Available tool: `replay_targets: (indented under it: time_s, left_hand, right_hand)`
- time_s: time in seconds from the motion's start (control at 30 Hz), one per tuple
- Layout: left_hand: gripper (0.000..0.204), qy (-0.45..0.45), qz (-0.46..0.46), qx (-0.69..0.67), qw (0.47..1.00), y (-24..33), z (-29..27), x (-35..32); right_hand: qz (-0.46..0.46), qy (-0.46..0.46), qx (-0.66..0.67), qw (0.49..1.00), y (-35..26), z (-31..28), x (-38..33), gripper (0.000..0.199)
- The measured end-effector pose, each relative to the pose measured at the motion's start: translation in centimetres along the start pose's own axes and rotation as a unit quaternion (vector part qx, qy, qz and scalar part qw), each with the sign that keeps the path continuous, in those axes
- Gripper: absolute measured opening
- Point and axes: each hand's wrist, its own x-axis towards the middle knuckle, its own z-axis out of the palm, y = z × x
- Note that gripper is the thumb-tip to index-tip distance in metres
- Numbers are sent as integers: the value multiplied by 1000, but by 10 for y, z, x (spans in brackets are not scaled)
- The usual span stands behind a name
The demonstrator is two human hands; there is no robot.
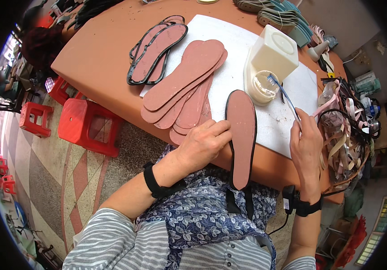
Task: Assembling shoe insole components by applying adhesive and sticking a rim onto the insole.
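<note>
My left hand [203,143] pinches the left edge of a long pink insole [242,132] with a black rim, which lies partly over the table's front edge. My right hand [306,145] is closed around the handle of a toothbrush [287,95]. The brush head rests at the round mouth of a cream plastic pot [274,47], where pale, glossy residue coats the opening. Left of the pot, a fanned pile of pink insoles [182,87] without rims lies on a white sheet [202,29]. Beyond it sit several black-rimmed insoles [162,49], stacked together.
The brown table [99,49] curves around my front. Bundled straps [344,139] hang in a tangle at its right edge. Grey-green sole pieces [288,20] are stacked at the back right. Red plastic stools [85,123] stand on the patterned floor to the left.
</note>
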Motion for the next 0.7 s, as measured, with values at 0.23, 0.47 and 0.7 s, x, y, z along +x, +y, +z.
replay_targets:
  time_s: [0.23,0.47,0.7]
  left_hand:
    - [28,22,11,-13,1000,-1,1,3]
    - [28,40,12,-14,999,-2,3,2]
    - [21,40,3,-3,999,0,0,1]
  right_hand:
    - [17,6,13,1000,7,7,-15,23]
    - [67,22,188,980,-13,-17,-41,22]
    - [79,-74,281,954,-25,-15,-81,22]
